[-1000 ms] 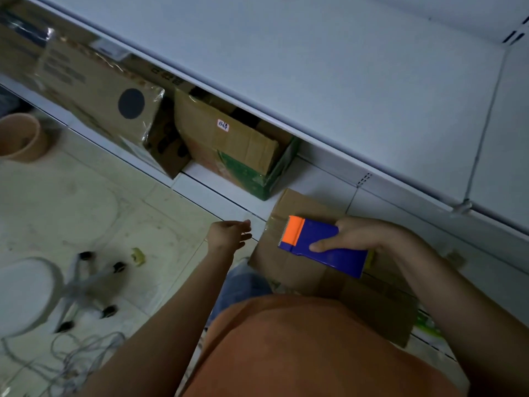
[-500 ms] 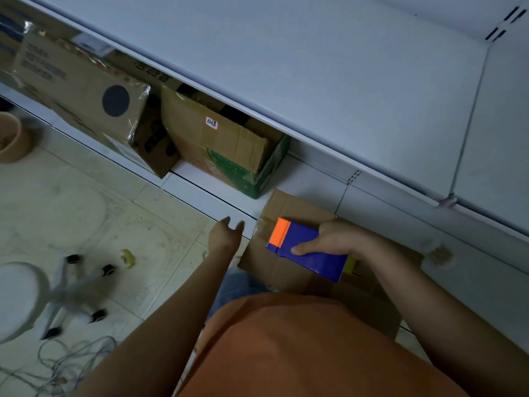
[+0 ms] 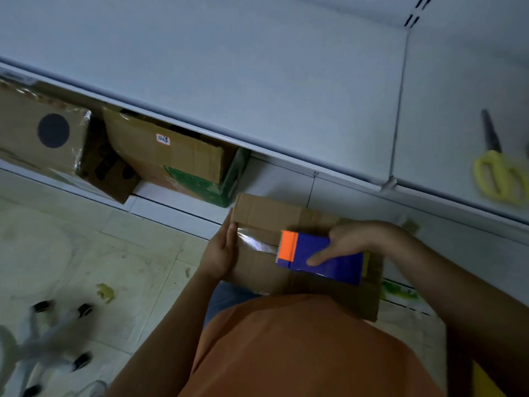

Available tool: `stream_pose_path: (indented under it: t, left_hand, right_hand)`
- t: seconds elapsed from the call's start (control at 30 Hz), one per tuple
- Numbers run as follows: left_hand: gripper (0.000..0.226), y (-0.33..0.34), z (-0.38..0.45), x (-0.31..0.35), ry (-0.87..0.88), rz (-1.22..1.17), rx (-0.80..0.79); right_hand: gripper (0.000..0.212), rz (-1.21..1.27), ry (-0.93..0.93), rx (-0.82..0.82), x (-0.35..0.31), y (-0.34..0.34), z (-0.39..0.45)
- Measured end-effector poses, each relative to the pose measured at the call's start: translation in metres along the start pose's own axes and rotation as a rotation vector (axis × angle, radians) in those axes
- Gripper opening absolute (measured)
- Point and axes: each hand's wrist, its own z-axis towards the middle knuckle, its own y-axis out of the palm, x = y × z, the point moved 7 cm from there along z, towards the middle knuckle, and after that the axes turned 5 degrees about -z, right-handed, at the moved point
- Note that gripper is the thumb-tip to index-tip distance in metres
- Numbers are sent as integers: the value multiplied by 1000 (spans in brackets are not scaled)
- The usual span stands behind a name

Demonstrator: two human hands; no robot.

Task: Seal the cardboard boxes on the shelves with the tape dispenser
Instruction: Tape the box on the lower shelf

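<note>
I am looking down at a flat-topped cardboard box (image 3: 286, 253) resting across my lap, just in front of the bottom shelf (image 3: 280, 181). A strip of clear tape (image 3: 254, 243) runs along the box's top from its left edge toward the middle, where it meets the orange mouth of a blue tape dispenser (image 3: 320, 257). My right hand (image 3: 355, 239) grips the dispenser from above, fingers curled over its body and one fingertip laid along its near side. My left hand (image 3: 221, 249) lies against the box's left end with fingers straight, pressing the start of the tape down over the edge. The two hands are apart, one at each end of the taped stretch.

I judge this box to be partway sealed: tape covers roughly the left part of the seam, and the rest, under and beyond the dispenser, is not yet taped. The strip is not cut.

On the bottom shelf behind, a second box with green printed sides (image 3: 177, 164) sits with a flap raised and looks unsealed. Left of it is a box with a dark round mark (image 3: 43, 133), partly under clear wrap; I cannot tell whether it is sealed.

Yellow-handled scissors (image 3: 498, 167) lie on the upper shelf (image 3: 257, 81) at far right. The tiled floor (image 3: 86, 253) at left holds the blurred wheeled base of a chair (image 3: 54, 339).
</note>
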Motion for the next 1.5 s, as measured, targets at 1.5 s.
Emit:
stream_pose_path:
  t: [1.5]
  left_hand:
    - [72,166,8,119,714,1128,-173]
  right_hand:
    - [73,75,366,117,211,65,-80]
